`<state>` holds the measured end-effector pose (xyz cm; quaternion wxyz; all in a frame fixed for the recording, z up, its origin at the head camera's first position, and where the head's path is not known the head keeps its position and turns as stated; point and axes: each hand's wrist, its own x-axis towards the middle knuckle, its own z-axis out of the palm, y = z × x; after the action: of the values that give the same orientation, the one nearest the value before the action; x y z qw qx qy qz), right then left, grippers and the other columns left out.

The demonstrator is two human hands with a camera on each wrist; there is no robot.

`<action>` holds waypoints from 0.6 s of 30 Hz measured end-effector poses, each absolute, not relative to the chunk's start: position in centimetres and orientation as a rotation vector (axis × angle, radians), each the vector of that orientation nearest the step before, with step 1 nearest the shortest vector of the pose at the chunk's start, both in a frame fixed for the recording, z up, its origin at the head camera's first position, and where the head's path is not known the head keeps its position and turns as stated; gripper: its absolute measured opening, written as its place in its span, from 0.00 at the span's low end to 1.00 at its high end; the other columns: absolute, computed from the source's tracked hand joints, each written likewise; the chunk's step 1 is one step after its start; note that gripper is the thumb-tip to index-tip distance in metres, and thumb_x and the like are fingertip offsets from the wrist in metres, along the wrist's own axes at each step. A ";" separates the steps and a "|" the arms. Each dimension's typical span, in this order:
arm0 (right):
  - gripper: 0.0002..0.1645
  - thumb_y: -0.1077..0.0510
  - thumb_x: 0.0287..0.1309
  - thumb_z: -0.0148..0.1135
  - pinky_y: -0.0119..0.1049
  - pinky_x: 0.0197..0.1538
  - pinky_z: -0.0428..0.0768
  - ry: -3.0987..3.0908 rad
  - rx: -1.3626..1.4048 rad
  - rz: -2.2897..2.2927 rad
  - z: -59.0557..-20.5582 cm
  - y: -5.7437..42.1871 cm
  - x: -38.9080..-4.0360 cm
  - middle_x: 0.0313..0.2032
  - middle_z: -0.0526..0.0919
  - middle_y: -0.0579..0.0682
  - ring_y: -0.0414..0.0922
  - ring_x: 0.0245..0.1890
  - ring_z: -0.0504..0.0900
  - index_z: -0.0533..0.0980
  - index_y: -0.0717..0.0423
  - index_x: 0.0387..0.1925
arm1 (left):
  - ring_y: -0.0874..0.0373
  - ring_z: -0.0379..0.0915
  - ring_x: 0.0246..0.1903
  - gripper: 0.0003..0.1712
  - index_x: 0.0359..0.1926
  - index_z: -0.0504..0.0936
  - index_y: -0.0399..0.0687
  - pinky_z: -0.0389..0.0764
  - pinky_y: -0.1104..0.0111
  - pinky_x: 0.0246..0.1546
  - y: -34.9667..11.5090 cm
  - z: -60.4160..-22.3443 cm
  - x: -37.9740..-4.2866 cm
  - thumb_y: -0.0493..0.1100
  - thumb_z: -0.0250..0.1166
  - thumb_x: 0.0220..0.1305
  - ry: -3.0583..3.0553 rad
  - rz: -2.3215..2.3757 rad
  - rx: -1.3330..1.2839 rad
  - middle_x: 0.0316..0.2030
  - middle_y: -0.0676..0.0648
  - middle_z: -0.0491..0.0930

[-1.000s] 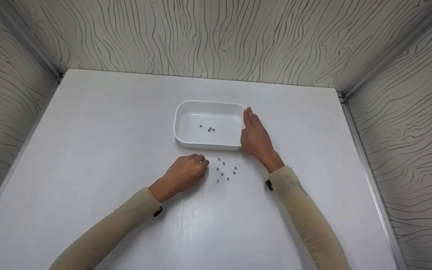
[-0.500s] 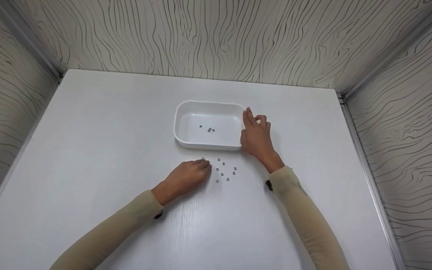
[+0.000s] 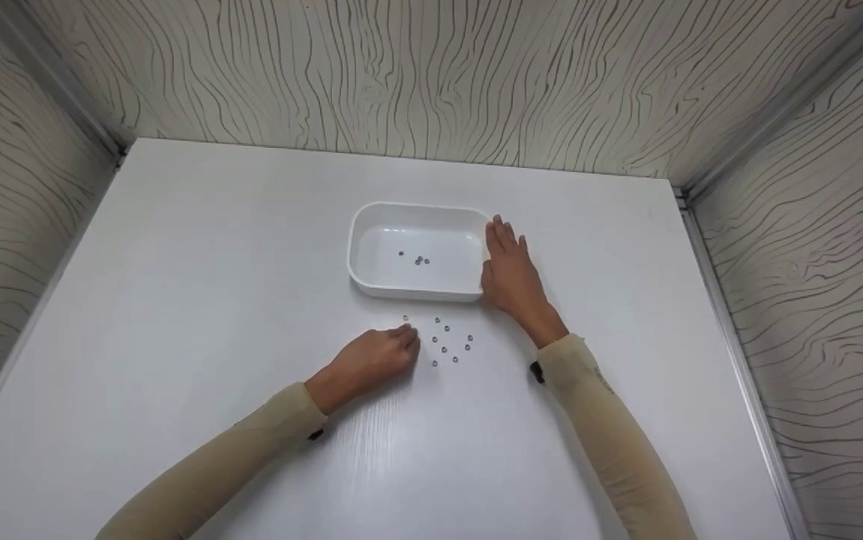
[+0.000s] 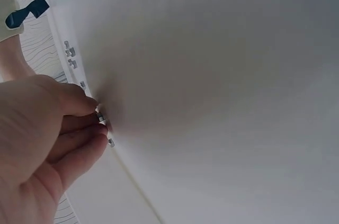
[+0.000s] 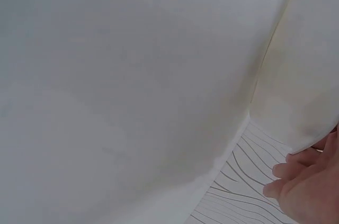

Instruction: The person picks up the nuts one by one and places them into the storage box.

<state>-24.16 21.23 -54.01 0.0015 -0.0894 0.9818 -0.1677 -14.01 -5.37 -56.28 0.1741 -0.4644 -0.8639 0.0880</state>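
Note:
My left hand (image 3: pixel 373 361) is low over the white table, left of a scatter of small silvery metal nuts (image 3: pixel 444 349). In the left wrist view, its thumb and fingertips pinch one small nut (image 4: pixel 101 117). A single nut (image 3: pixel 405 318) lies just beyond those fingertips on the table. My right hand (image 3: pixel 512 279) rests along the right end of a white rectangular box (image 3: pixel 416 292), its fingers fairly straight against the wall. The right wrist view shows these fingers (image 5: pixel 286 171) at the box's edge. Several nuts (image 3: pixel 419 260) lie on the box's floor.
The white table (image 3: pixel 199 300) carries the box near its middle, with the loose nuts in front of it. Wood-grain patterned panels (image 3: pixel 401 82) stand behind the table and on both sides, with grey metal rails (image 3: pixel 746 360) along its sides.
My left hand has drawn back slightly toward the near side, uncovering a nut on the table in front of the box. My right hand's outer fingers bent and then straightened; the box stayed put.

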 end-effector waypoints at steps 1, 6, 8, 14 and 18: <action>0.38 0.60 0.76 0.45 0.56 0.87 0.49 3.082 -0.279 -0.532 -54.0 21.2 -24.1 0.84 0.50 0.61 0.57 0.85 0.50 0.52 0.66 0.81 | 0.59 0.88 0.41 0.13 0.47 0.88 0.42 0.88 0.71 0.28 -5.4 -56.3 -14.0 0.32 0.73 0.61 -2.448 0.262 -1.321 0.44 0.48 0.88; 0.38 0.59 0.76 0.43 0.54 0.88 0.48 3.075 -0.265 -0.542 -54.1 21.2 -24.1 0.84 0.49 0.60 0.56 0.86 0.49 0.51 0.66 0.82 | 0.61 0.85 0.32 0.10 0.45 0.89 0.42 0.86 0.72 0.24 -5.4 -56.4 -13.9 0.33 0.73 0.63 -2.416 0.307 -1.341 0.40 0.48 0.87; 0.38 0.59 0.77 0.42 0.52 0.88 0.48 3.068 -0.258 -0.544 -54.1 21.2 -24.2 0.84 0.48 0.60 0.56 0.86 0.48 0.50 0.66 0.82 | 0.62 0.82 0.27 0.08 0.43 0.90 0.41 0.85 0.72 0.22 -5.3 -56.3 -13.9 0.33 0.73 0.63 -2.389 0.333 -1.352 0.37 0.49 0.87; 0.38 0.59 0.77 0.43 0.49 0.88 0.50 3.067 -0.254 -0.546 -54.1 21.1 -24.2 0.84 0.47 0.60 0.55 0.86 0.48 0.49 0.66 0.82 | 0.66 0.71 0.19 0.03 0.37 0.91 0.42 0.83 0.73 0.19 -5.3 -56.1 -13.8 0.33 0.73 0.62 -2.340 0.391 -1.383 0.28 0.51 0.84; 0.38 0.60 0.77 0.44 0.50 0.88 0.51 3.072 -0.269 -0.566 -54.1 21.2 -24.1 0.84 0.48 0.61 0.56 0.86 0.49 0.49 0.67 0.82 | 0.66 0.70 0.17 0.03 0.36 0.91 0.43 0.83 0.73 0.19 -5.4 -56.1 -13.9 0.33 0.73 0.61 -2.319 0.405 -1.383 0.26 0.51 0.83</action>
<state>-24.11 21.16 -54.14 0.0033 -0.0857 0.9798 -0.1804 -13.85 -5.36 -56.09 0.2044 -0.4959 -0.8314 0.1452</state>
